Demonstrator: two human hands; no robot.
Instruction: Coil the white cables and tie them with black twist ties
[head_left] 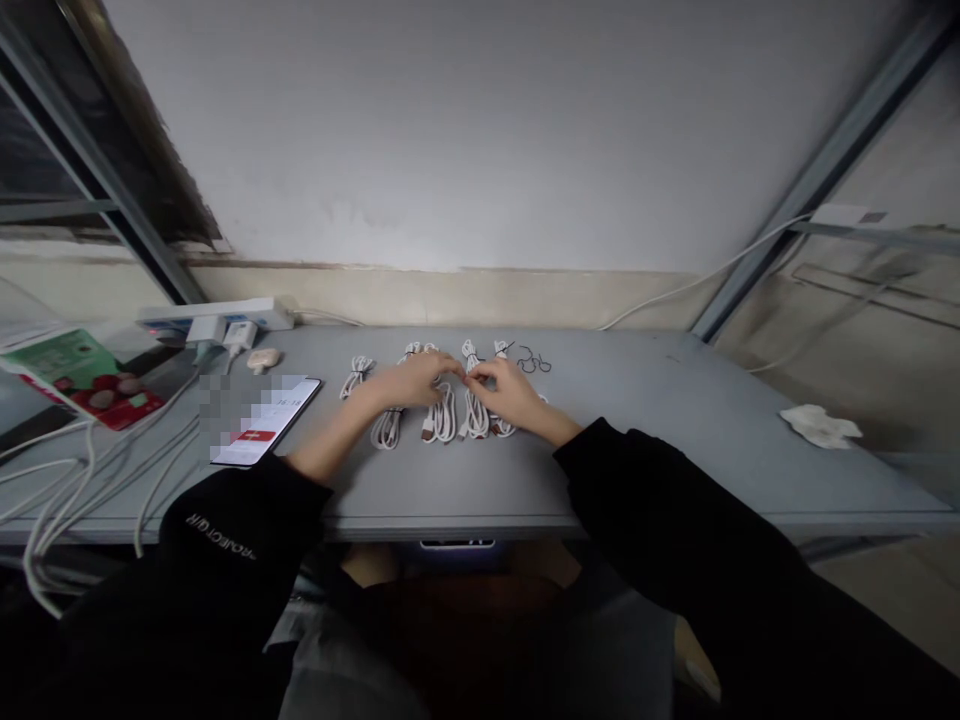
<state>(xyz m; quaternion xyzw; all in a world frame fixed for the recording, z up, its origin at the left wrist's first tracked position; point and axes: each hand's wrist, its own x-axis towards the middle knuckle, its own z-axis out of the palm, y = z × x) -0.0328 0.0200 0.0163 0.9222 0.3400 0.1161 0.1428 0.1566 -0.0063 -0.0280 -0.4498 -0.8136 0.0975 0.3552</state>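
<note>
My left hand and right hand meet with curled fingertips over a white coiled cable bundle on the flat grey tabletop; I cannot tell whether either grips anything. Light pinches suit this best (neighbouring white cable bundles lie close), keeping loops even.

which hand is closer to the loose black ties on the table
Right. The right hand is just left of the black ties; the left hand is farther left, beyond the right hand.
</note>
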